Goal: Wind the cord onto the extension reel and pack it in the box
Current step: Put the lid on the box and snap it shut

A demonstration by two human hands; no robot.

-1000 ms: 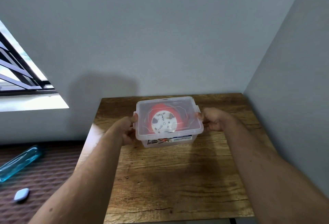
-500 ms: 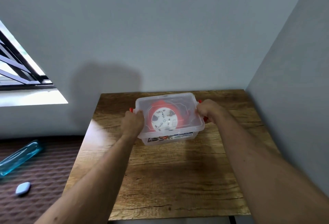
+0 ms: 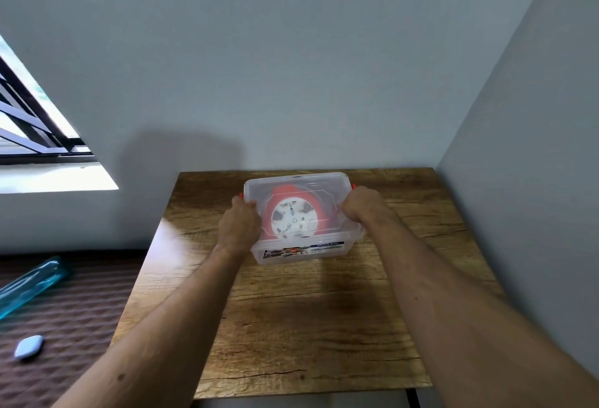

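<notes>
A clear plastic box (image 3: 301, 252) with its lid on sits toward the back of the wooden table (image 3: 308, 326). Through the lid I see the red extension reel (image 3: 295, 218) with its white socket face lying flat inside. My left hand (image 3: 240, 224) is closed over the box's left edge by a red clip (image 3: 240, 195). My right hand (image 3: 361, 208) is closed over the right edge by the other red clip (image 3: 353, 186). No loose cord shows outside the box.
Grey walls stand close behind and to the right of the table. To the left lies a brown textured surface with a blue bottle (image 3: 30, 284) and a small pale blue object (image 3: 29, 346). A window is at far left.
Both hands have slid from the box's sides up onto its lid edges at the red clips. The box sits a little farther back on the table.
</notes>
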